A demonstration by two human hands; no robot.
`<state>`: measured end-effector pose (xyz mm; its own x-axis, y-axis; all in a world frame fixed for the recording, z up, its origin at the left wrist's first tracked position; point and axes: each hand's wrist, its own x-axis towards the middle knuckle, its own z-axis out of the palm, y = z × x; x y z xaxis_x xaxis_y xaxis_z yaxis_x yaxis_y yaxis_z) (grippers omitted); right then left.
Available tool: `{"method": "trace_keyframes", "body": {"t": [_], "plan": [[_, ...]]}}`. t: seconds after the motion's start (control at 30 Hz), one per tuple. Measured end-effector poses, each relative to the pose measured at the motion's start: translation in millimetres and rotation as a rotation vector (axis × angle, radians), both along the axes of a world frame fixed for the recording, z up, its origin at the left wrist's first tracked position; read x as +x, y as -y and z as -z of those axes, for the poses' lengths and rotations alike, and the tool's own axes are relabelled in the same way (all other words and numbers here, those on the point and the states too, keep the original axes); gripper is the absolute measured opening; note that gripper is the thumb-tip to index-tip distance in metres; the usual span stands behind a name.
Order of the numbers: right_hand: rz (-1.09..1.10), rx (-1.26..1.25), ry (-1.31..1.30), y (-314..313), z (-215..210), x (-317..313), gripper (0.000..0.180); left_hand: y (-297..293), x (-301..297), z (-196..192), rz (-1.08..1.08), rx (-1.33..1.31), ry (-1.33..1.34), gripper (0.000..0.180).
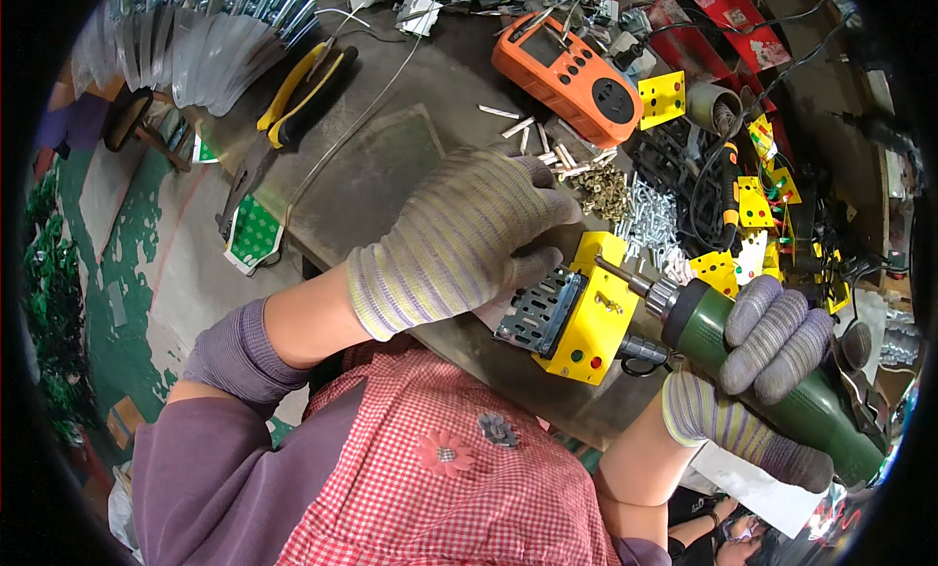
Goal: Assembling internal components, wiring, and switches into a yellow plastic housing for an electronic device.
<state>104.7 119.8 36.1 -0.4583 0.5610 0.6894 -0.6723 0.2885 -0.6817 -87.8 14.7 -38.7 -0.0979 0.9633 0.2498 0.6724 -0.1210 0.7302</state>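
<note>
My right hand [772, 371], in a striped grey glove, is wrapped round a green electric screwdriver [703, 327]. Its bit points left, over the upper part of a yellow metal box [594, 317]. That box has small brass fittings and green and red spots on its face, a slotted metal plate [532, 312] along its left side and a black cylindrical part at its right. My left hand [459, 234], gloved alike, hovers above and left of the box, near the brass screws [601, 190]. Its thumb and forefinger are apart with nothing visible between them.
An orange meter [567, 78] with a socket lies at the back, near loose silver screws [650, 214] and small white sticks [523, 128]. Yellow-handled pliers [293, 97] rest at the table's left edge. More yellow plates [662, 99] and cables crowd the right.
</note>
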Motion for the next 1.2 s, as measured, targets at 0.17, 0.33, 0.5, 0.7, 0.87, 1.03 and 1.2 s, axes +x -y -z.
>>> {"method": "trace_keyframes", "body": {"t": [0.17, 0.33, 0.5, 0.7, 0.87, 1.03, 1.2], "plan": [[-0.013, 0.007, 0.024, -0.2, 0.6, 11.1, 0.101, -13.3, 5.3, 3.1, 0.122, 0.205, 0.017, 0.037], [-0.027, 0.014, 0.049, -6.6, 2.2, 17.6, 0.1, -16.2, 8.2, 1.3, 0.198, 0.305, -0.02, 0.025], [-0.032, 0.024, 0.083, -8.1, 3.7, 23.2, 0.1, -17.3, 10.6, -2.2, 0.175, 0.328, -0.015, 0.018], [-0.054, 0.041, 0.13, -11.2, 4.0, 23.2, 0.099, -18.3, 15.1, -7.2, 0.145, 0.204, -0.111, 0.026], [-0.066, 0.063, 0.181, -29.7, -1.3, 38.4, 0.099, 7.5, 21.0, -5.4, 0.092, 0.019, -0.181, 0.048], [-0.092, 0.089, 0.233, -27.7, -0.3, 18.7, 0.098, 18.3, 27.0, 4.0, 0.21, 0.079, -0.218, 0.065], [-0.121, 0.065, 0.283, -28.8, -7.8, 2.2, 0.09, 16.8, 31.5, 11.9, 0.259, 0.079, -0.228, 0.067]]}}
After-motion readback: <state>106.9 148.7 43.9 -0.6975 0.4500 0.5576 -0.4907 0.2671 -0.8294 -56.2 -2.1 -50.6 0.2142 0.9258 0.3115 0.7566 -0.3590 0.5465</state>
